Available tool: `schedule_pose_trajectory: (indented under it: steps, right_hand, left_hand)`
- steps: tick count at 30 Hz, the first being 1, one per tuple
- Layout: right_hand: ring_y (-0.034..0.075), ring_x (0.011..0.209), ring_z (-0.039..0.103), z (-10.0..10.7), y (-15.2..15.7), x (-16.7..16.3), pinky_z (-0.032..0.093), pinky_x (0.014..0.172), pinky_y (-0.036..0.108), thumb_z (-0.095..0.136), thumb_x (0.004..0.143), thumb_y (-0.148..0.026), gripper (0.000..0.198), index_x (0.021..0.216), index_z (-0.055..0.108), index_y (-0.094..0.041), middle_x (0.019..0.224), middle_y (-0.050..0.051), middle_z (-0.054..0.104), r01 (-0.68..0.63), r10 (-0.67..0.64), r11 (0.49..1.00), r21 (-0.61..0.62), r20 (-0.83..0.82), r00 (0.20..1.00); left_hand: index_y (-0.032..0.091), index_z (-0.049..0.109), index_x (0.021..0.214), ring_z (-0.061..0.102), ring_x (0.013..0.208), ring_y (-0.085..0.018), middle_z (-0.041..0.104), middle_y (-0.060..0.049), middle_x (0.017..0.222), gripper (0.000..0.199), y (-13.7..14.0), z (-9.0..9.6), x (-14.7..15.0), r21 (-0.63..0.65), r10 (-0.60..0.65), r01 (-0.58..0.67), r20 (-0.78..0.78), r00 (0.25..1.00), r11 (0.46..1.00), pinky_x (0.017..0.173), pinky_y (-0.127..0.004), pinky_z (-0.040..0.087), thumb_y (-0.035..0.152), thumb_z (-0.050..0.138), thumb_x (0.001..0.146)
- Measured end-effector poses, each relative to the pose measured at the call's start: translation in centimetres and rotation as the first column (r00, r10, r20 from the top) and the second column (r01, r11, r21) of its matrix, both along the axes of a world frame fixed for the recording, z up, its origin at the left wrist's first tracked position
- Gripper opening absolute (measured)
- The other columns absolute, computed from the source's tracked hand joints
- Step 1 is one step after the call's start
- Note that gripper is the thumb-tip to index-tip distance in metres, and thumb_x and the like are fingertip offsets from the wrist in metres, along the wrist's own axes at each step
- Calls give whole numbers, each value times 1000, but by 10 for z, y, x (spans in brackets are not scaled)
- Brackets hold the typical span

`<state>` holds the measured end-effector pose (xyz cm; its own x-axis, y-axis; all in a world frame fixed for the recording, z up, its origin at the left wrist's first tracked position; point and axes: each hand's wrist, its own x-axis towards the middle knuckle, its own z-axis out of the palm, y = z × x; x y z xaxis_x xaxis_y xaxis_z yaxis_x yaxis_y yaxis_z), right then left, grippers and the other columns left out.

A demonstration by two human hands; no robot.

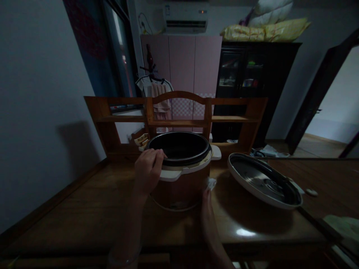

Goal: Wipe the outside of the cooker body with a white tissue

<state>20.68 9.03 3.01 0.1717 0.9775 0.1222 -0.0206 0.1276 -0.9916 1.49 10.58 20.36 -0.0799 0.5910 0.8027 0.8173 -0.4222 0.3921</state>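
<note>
An electric pressure cooker (pixel 179 190) with a brown body and pale handles stands uncovered on the wooden desk. Its dark inner pot (pixel 179 144) sits inside, and I see nothing in it. My left hand (pixel 147 168) is closed over the left front rim, fingers curled at the pot's edge. Low at the cooker's right side, my right hand (pixel 207 205) holds a crumpled white tissue (pixel 211 183) at its fingertips; whether the tissue touches the body I cannot tell. The cooker's lid (pixel 260 181) lies underside up to the right.
A low wooden shelf rack (pixel 179 122) runs along the desk's far edge. A wall (pixel 50 149) borders the left. A small basket-like item (pixel 141 140) is behind the cooker. Beyond the rack stand a pink wardrobe (pixel 182 63) and a dark cabinet (pixel 258 93).
</note>
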Motion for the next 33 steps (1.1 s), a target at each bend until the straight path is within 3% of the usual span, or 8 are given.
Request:
schedule_pose_trajectory:
  steps: [7, 11, 17, 25, 30, 33]
  right_hand:
    - [23, 150, -8, 15, -27, -24, 4, 122, 53, 32, 98, -61, 77, 157, -3, -25, 163, -1, -10, -9, -13, 988, 152, 141, 990]
    - [25, 150, -10, 34, -31, -26, 3, 122, 55, 34, 99, -56, 74, 157, -3, -27, 163, -1, -12, -54, -18, 960, 275, 255, 967]
    - [23, 151, -9, 49, -23, -24, 1, 122, 53, 33, 101, -53, 72, 156, -5, -27, 163, -2, -14, -31, -63, 946, 324, 273, 960]
    - [19, 152, 0, 55, -5, -8, 2, 123, 46, 33, 99, -59, 73, 156, 5, -24, 164, 0, -1, 10, -27, 980, 200, 86, 996]
    - [19, 151, 3, 40, 9, 2, 2, 123, 43, 34, 94, -68, 84, 156, 11, -17, 164, 3, 5, 25, -24, 999, 29, -44, 999]
    - [19, 151, 4, 30, 8, 4, 3, 123, 42, 31, 92, -71, 89, 156, 13, -12, 163, 5, 7, 22, -22, 1000, -4, -52, 998]
  left_hand:
    - [22, 62, 73, 59, 82, -19, 64, -3, 76, 40, 0, 1, 0, -8, -1, 1, 5, 1000, 1000, 82, -34, 42, 37, 34, 98]
    - [22, 61, 74, 59, 83, -19, 64, -3, 77, 40, -1, 1, 0, -6, -8, 8, 9, 1000, 1000, 82, -34, 42, 37, 34, 99]
    - [22, 63, 75, 58, 82, -19, 64, -3, 77, 39, -1, 0, 0, -5, -2, 2, 8, 1000, 1000, 81, -33, 42, 35, 34, 98]
    - [21, 62, 75, 58, 83, -18, 63, -3, 78, 40, -1, 0, 0, -14, -6, 7, 7, 1000, 1000, 83, -33, 41, 37, 34, 99]
    - [21, 62, 75, 58, 83, -18, 63, -3, 78, 40, 0, 0, 0, -9, -9, 9, 23, 1000, 1000, 83, -33, 41, 37, 35, 99]
    - [21, 62, 75, 58, 83, -18, 63, -3, 78, 39, 0, 0, 0, -2, -13, 13, 24, 1000, 1000, 83, -33, 41, 36, 35, 99]
